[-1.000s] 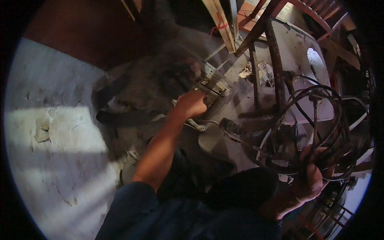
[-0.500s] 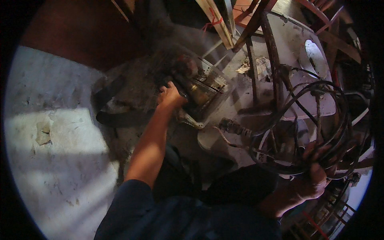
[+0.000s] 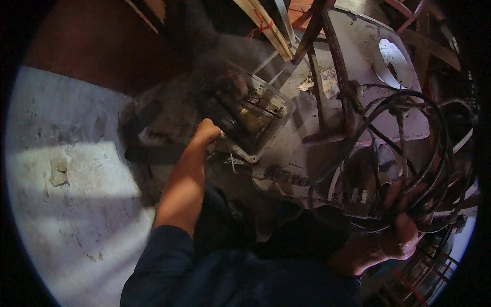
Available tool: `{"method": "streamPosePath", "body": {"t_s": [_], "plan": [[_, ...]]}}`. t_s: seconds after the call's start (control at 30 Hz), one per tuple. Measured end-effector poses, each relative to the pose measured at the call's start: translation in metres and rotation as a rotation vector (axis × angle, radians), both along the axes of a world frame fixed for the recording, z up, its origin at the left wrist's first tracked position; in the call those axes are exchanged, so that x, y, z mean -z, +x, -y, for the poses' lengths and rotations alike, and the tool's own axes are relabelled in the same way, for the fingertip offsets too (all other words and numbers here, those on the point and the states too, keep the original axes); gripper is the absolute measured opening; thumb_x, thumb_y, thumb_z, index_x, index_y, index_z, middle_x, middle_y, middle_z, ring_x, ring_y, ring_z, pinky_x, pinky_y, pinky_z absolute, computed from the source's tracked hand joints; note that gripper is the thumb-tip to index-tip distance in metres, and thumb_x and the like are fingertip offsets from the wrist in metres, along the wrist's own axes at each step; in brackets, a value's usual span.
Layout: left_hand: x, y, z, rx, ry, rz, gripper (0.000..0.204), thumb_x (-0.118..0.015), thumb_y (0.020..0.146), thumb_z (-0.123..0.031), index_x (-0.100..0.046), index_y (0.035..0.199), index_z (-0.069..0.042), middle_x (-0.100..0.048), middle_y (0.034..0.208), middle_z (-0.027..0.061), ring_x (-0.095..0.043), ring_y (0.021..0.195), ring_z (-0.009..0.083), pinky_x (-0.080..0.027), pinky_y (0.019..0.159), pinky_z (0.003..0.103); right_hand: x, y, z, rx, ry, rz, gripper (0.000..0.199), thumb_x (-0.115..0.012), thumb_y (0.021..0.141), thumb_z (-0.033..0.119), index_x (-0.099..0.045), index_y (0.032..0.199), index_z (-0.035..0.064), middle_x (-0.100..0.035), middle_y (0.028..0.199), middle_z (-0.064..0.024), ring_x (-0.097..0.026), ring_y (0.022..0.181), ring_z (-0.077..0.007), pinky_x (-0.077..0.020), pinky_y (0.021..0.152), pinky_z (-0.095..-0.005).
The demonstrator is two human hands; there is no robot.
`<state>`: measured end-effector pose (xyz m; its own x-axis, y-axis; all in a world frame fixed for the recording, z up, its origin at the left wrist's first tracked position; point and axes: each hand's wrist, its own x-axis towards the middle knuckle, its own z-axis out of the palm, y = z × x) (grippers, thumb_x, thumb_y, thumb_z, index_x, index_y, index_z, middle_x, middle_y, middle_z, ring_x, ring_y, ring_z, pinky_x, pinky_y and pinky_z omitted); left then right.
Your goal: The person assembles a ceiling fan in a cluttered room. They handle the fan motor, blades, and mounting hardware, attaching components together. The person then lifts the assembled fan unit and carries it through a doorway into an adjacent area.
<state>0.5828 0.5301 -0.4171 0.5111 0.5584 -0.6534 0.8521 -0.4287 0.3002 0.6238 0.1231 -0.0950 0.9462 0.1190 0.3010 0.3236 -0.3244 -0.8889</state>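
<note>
My left hand (image 3: 207,132) is closed at the near left edge of a pale plastic basket (image 3: 251,157); its fingers seem to wrap the rim. In the basket lie a dark cylindrical tool (image 3: 223,113), a brass-coloured cylinder (image 3: 251,122) and a reddish part (image 3: 237,84). Lower right, my right hand (image 3: 404,233) grips a loose coil of black cable (image 3: 444,138). A plug (image 3: 356,207) with two pale pins hangs among the loops. Part of the right fingers is hidden by the cable.
A pale wall (image 3: 71,204) stands at the left, a brown panel (image 3: 92,46) at the far left. Wooden strips (image 3: 266,28) tied with red string lean at the back. Dark chair legs (image 3: 337,66), a white bowl (image 3: 393,64) and a pale board (image 3: 358,38) are at the far right.
My left hand has moved from the dark tool inside the basket back to the basket's near left edge. The cable in my right hand has shifted slightly, and its plug pins now show.
</note>
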Motion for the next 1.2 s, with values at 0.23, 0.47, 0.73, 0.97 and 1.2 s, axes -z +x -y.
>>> {"method": "streamPosePath", "body": {"t_s": [0.23, 0.47, 0.73, 0.97, 1.2], "plan": [[0.027, -0.003, -0.022, -0.26, -0.18, 0.039, 0.021, -0.054, 0.077, -0.005, -0.065, 0.084, 0.012, -0.07, 0.081, 0.0215, -0.071, 0.07, 0.0332, -0.054, 0.07, 0.044, -0.017, -0.007, -0.022, -0.048, -0.168, -0.16, 0.007, -0.059, 0.091, 0.01, -0.053, 0.093, 0.0057, -0.06, 0.079, -0.0098, -0.061, 0.065, -0.0157, -0.0504, 0.052, -0.0288], [-0.008, -0.028, -0.045, 0.165, 0.008, -0.146, 0.027, -0.048, 0.08, -0.006, -0.071, 0.089, 0.006, -0.069, 0.078, 0.0219, -0.069, 0.071, 0.0321, -0.053, 0.07, 0.045, -0.025, -0.005, -0.019, -0.174, -0.071, -0.241, 0.018, -0.06, 0.086, 0.016, -0.055, 0.096, 0.0015, -0.06, 0.084, -0.0121, -0.061, 0.075, -0.0187, -0.0507, 0.062, -0.0309], [-0.105, -0.022, 0.055, 0.755, -0.11, 0.622, 0.033, -0.057, 0.084, -0.015, -0.063, 0.114, -0.004, -0.066, 0.096, 0.024, -0.063, 0.091, 0.0435, -0.05, 0.078, 0.048, -0.053, -0.002, 0.027, 0.087, -0.03, -0.056, 0.031, -0.061, 0.079, 0.017, -0.056, 0.102, -0.0029, -0.06, 0.087, -0.0139, -0.061, 0.08, -0.0219, -0.0505, 0.07, -0.0315], [-0.179, 0.001, 0.162, 0.828, -0.525, 0.722, 0.045, -0.061, 0.09, -0.015, -0.051, 0.132, -0.005, -0.064, 0.113, 0.0234, -0.063, 0.098, 0.0433, -0.052, 0.084, 0.046, -0.101, 0.016, 0.098, 0.316, 0.049, 0.18, 0.043, -0.062, 0.073, 0.019, -0.058, 0.107, -0.0067, -0.06, 0.09, -0.0155, -0.06, 0.084, -0.0247, -0.0503, 0.077, -0.032], [-0.175, 0.043, 0.291, 0.881, -0.848, 0.847, 0.046, -0.059, 0.094, -0.018, -0.046, 0.137, -0.007, -0.063, 0.118, 0.0217, -0.065, 0.099, 0.04, -0.054, 0.082, 0.042, -0.07, 0.038, 0.132, 0.562, -0.012, -0.056, 0.037, -0.061, 0.071, 0.011, -0.062, 0.104, -0.0047, -0.063, 0.09, -0.0097, -0.06, 0.08, -0.0193, -0.0481, 0.076, -0.0292]]}}
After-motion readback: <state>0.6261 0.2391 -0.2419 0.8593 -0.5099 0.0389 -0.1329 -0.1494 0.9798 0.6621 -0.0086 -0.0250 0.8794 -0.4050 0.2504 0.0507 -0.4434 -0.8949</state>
